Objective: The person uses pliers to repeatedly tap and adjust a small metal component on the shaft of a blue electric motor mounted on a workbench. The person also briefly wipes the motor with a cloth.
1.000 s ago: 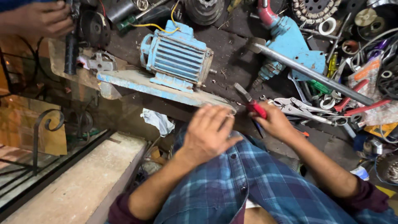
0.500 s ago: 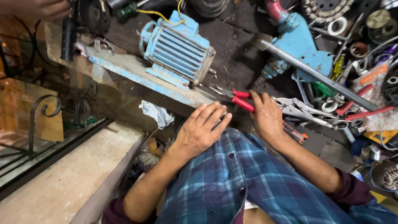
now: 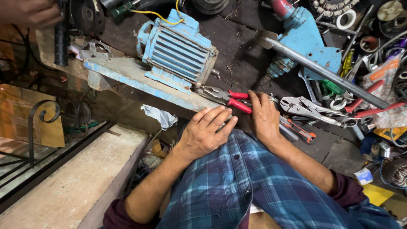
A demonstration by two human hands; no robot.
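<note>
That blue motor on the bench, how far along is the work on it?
The blue motor sits whole on its blue plate, yellow wire attached; nothing looks dismantled. The right hand rests on the red-handled pliers beside the shaft; the left hand lies flat, empty. Locking pliers lie unused, so work seems barely begun.

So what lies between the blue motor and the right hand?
In the head view, red-handled pliers lie between the blue motor and the right hand, handles toward the hand, apparently touching its fingertips.
</note>
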